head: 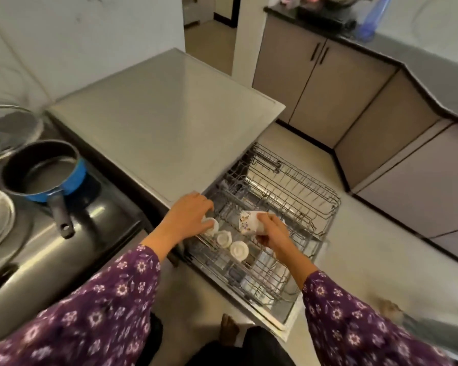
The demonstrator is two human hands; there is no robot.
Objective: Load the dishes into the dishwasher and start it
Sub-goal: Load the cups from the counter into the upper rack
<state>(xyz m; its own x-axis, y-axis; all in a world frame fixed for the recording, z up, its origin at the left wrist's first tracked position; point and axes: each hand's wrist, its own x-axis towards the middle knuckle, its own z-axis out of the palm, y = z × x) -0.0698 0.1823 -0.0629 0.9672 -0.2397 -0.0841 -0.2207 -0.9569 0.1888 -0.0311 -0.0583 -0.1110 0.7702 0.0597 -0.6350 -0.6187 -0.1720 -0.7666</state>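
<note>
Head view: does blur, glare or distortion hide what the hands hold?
Head view: wide-angle bending curves the counters; blur smears the glass lid; glare streaks the steel worktop; left hand grips white cup, right hand floral cup, both readable.

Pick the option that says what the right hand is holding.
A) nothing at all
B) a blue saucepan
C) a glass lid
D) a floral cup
D: the right hand grips a floral cup, tipped on its side over the dishwasher rack, while the left hand holds an upturned white cup.
</note>
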